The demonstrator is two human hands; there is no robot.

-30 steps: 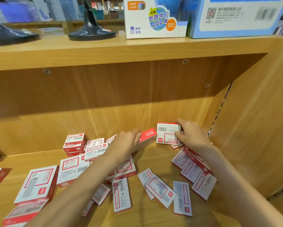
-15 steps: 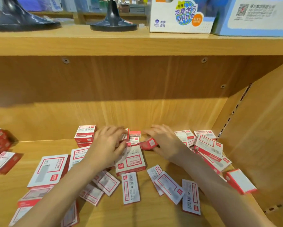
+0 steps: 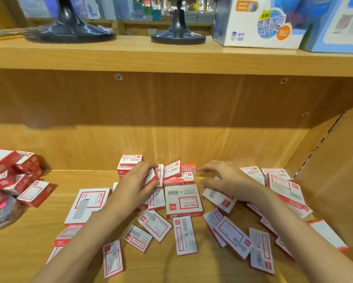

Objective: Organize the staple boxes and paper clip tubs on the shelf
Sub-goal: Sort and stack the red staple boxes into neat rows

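Head view of a wooden shelf (image 3: pixel 49 231) strewn with red-and-white staple boxes. The left hand (image 3: pixel 137 183) grips 1 small box (image 3: pixel 152 176) on edge, fingers curled over its top and thumb beneath, just in front of a short stack (image 3: pixel 129 163) at the back wall. The right hand (image 3: pixel 225 181) hovers with fingers spread and loosely bent, grasping nothing; half a second earlier it was down among the middle boxes, touching a small red one, and 1 second ago it held a box upright at the far right. That box appears to have been let go among the heap on the right (image 3: pixel 283 185). A larger box (image 3: pixel 183 201) lies flat between the 2 hands, with several small ones (image 3: pixel 172 170) tilted behind it. More boxes lie loose near the front edge, and another pile (image 3: pixel 14 174) sits far left. No paper clip tubs can be made out. Judged from this layout, sorting has barely begun: only the rear stack is tidy, and the held box is probably meant for it.
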